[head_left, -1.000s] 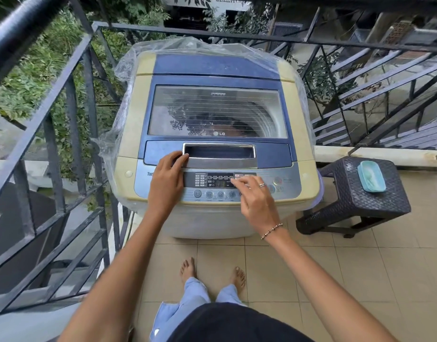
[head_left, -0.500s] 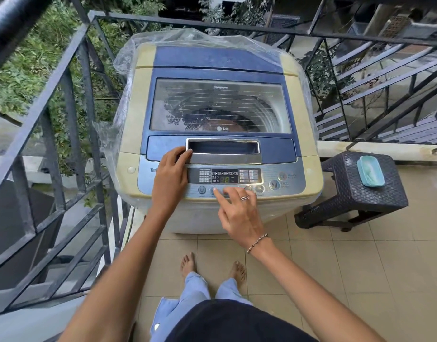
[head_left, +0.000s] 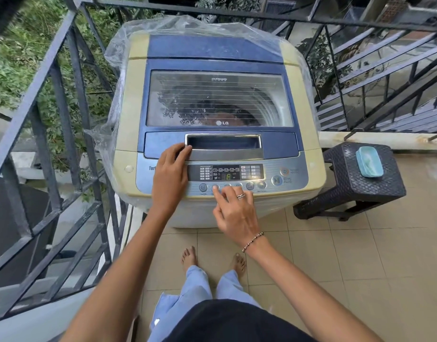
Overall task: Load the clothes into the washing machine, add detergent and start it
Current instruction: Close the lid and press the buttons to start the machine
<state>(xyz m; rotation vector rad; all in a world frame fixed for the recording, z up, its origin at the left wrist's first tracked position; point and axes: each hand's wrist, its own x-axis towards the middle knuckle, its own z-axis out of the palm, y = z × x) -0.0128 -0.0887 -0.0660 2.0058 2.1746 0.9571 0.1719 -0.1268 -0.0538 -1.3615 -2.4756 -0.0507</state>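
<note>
A cream and blue top-loading washing machine (head_left: 136,95) stands in front of me with its glass lid (head_left: 220,99) closed. Dark clothes (head_left: 225,112) show dimly through the glass. My left hand (head_left: 169,176) rests flat on the left end of the control panel (head_left: 294,180), fingertips at the lid handle (head_left: 225,144). My right hand (head_left: 237,213) hovers at the front edge, its index finger touching a round button (head_left: 215,187) in the row under the lit display (head_left: 226,172). Neither hand holds anything.
Clear plastic sheeting (head_left: 188,24) drapes the machine's back and left side. Black metal railings (head_left: 72,77) run close on the left and behind. A dark woven stool (head_left: 353,188) with a teal soap box (head_left: 369,161) stands to the right. My bare feet (head_left: 212,260) are on beige tiles.
My right hand slid left along the button row, from the right-hand buttons to one near the left end. The left hand stayed put. The view moved slightly closer.
</note>
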